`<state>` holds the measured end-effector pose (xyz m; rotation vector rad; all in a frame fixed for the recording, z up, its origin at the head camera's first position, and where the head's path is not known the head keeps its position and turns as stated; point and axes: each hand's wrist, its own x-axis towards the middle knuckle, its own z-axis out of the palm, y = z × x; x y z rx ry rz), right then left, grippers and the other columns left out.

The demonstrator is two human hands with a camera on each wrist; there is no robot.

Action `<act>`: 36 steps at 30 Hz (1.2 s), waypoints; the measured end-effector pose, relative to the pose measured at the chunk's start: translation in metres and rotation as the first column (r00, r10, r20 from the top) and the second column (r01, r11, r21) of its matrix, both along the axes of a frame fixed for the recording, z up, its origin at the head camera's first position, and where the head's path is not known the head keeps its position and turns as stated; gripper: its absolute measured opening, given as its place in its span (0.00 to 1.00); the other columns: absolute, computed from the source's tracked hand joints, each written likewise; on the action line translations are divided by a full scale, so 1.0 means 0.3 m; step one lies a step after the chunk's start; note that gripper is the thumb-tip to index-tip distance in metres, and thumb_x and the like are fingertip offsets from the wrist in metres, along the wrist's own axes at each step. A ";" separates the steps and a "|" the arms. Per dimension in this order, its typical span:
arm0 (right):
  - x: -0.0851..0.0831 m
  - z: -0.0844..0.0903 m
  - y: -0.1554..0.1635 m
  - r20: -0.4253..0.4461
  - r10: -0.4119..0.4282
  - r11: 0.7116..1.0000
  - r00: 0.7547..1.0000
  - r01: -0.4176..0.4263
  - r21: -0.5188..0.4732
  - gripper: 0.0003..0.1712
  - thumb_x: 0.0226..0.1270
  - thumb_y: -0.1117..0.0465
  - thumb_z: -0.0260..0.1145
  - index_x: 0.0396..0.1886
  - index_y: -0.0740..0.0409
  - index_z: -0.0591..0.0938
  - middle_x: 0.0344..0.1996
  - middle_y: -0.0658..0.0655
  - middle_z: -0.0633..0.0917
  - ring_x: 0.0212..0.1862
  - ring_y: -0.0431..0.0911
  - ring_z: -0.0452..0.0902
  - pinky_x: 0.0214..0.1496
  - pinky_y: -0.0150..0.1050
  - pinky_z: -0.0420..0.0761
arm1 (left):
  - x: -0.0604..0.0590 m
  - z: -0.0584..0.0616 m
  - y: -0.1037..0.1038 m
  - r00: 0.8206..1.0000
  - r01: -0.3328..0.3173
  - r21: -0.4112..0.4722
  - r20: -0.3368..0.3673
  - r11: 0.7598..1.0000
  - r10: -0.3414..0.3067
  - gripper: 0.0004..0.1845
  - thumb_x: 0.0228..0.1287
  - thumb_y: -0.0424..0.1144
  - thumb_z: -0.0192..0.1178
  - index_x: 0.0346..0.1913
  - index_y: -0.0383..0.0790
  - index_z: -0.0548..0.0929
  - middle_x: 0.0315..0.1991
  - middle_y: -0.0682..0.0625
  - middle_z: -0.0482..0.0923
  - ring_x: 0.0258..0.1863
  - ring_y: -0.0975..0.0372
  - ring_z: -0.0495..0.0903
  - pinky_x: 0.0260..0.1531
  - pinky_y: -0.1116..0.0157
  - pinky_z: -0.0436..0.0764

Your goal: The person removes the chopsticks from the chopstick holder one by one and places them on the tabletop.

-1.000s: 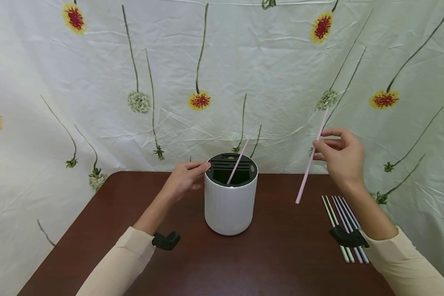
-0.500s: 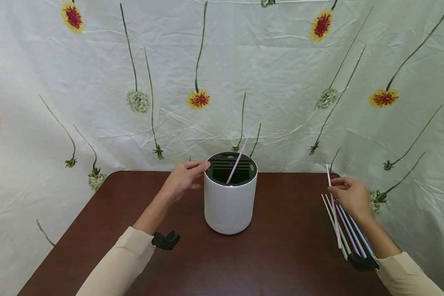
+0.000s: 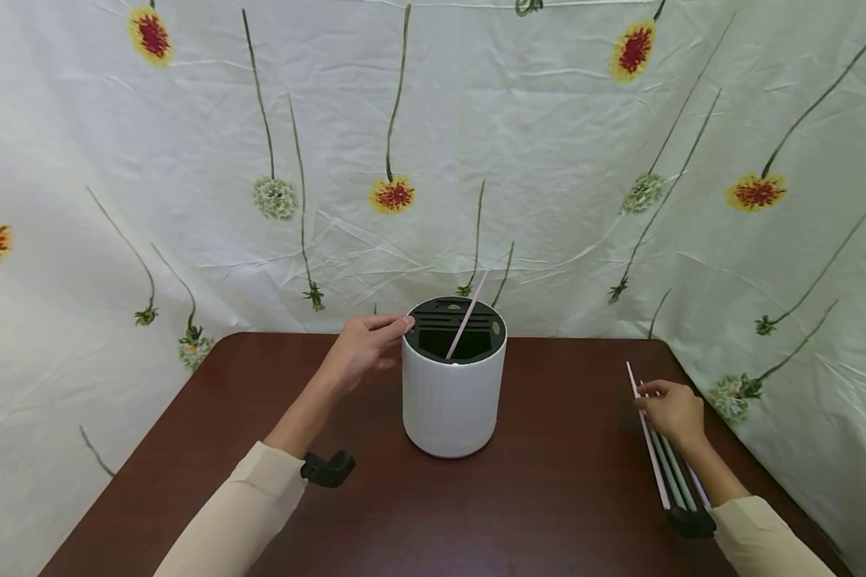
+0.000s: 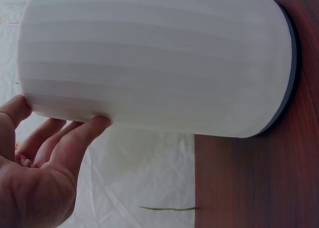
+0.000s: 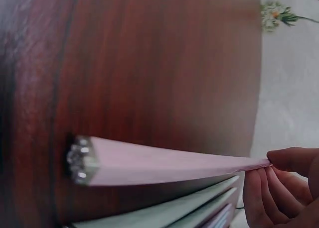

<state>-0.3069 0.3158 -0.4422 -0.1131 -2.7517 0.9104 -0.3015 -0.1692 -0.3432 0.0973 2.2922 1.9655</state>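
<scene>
A white utensil holder [image 3: 453, 405] with a black slotted top stands upright on the table. A pink chopstick [image 3: 467, 314] leans out of its top opening. My left hand [image 3: 364, 349] grips the holder's upper left side, thumb at the rim and fingers against the wall; the left wrist view shows those fingers [image 4: 75, 143] on the white wall. At the right, my right hand [image 3: 671, 413] pinches another pink chopstick [image 5: 164, 164] near one end. Its far end has a sparkly tip. It lies just left of several pale green and purple chopsticks [image 3: 674, 473], partly hidden by the hand.
The dark brown table [image 3: 548, 497] ends at a back edge and a slanting right edge close to the right hand. Behind it hangs a white flower-patterned cloth [image 3: 563, 144]. Each wrist wears a black camera [image 3: 328, 469].
My right hand has come down from the air with the pink chopstick, which is now beside the other chopsticks at the right. The left hand has stayed at the holder.
</scene>
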 end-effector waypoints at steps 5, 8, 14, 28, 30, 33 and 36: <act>-0.006 -0.031 0.016 -0.015 0.010 0.995 1.000 -0.009 0.097 0.16 0.64 0.61 0.67 0.44 0.70 0.88 0.48 0.76 0.85 0.56 0.72 0.78 0.60 0.66 0.68 | -0.001 -0.002 0.004 1.000 0.004 -0.002 0.005 1.000 -0.004 0.30 0.70 0.54 0.64 0.69 0.44 0.78 0.70 0.44 0.73 0.69 0.50 0.75 0.63 0.44 0.77; -0.007 -0.042 0.023 -0.002 0.003 0.996 1.000 -0.003 0.089 0.16 0.64 0.61 0.67 0.44 0.70 0.87 0.30 0.67 0.89 0.40 0.63 0.84 0.57 0.65 0.70 | 0.000 0.000 0.004 1.000 0.003 -0.003 0.006 1.000 -0.003 0.30 0.70 0.54 0.64 0.69 0.44 0.78 0.71 0.44 0.73 0.69 0.50 0.75 0.62 0.44 0.77; -0.006 -0.053 0.034 0.044 -0.006 0.995 0.999 0.001 0.098 0.17 0.65 0.61 0.66 0.45 0.70 0.87 0.13 0.51 0.83 0.22 0.46 0.77 0.51 0.63 0.72 | -0.001 0.001 0.007 1.000 -0.001 0.004 0.002 1.000 0.001 0.29 0.70 0.53 0.64 0.69 0.44 0.78 0.70 0.44 0.74 0.68 0.51 0.75 0.62 0.44 0.78; -0.006 -0.043 0.024 0.043 0.004 0.998 0.999 -0.007 0.059 0.18 0.65 0.59 0.69 0.46 0.71 0.87 0.19 0.59 0.87 0.20 0.44 0.80 0.53 0.63 0.71 | -0.004 -0.005 0.009 1.000 -0.008 0.000 0.002 1.000 0.008 0.29 0.70 0.53 0.65 0.69 0.44 0.79 0.70 0.44 0.74 0.68 0.51 0.76 0.60 0.47 0.80; -0.010 -0.018 0.000 0.016 0.021 0.999 1.000 -0.021 0.040 0.18 0.66 0.59 0.69 0.47 0.70 0.87 0.23 0.61 0.88 0.23 0.46 0.81 0.55 0.64 0.69 | -0.004 -0.004 0.007 1.000 -0.008 -0.004 0.002 1.000 0.008 0.29 0.70 0.53 0.65 0.69 0.44 0.79 0.69 0.44 0.74 0.67 0.51 0.76 0.59 0.46 0.80; -0.011 0.045 -0.064 -0.029 0.065 0.998 0.997 -0.065 -0.021 0.17 0.67 0.60 0.68 0.48 0.70 0.86 0.29 0.64 0.90 0.25 0.48 0.84 0.50 0.58 0.77 | -0.003 -0.002 0.004 1.000 -0.011 -0.009 0.003 1.000 0.011 0.29 0.70 0.54 0.65 0.69 0.44 0.79 0.69 0.45 0.75 0.67 0.51 0.77 0.60 0.46 0.80; -0.006 0.132 -0.159 -0.060 0.121 0.987 0.991 -0.126 -0.099 0.17 0.69 0.59 0.69 0.50 0.68 0.86 0.33 0.64 0.91 0.27 0.49 0.88 0.34 0.44 0.83 | -0.003 0.000 -0.001 1.000 -0.005 -0.017 -0.002 1.000 0.005 0.29 0.70 0.54 0.64 0.69 0.44 0.78 0.70 0.45 0.74 0.67 0.51 0.76 0.60 0.47 0.80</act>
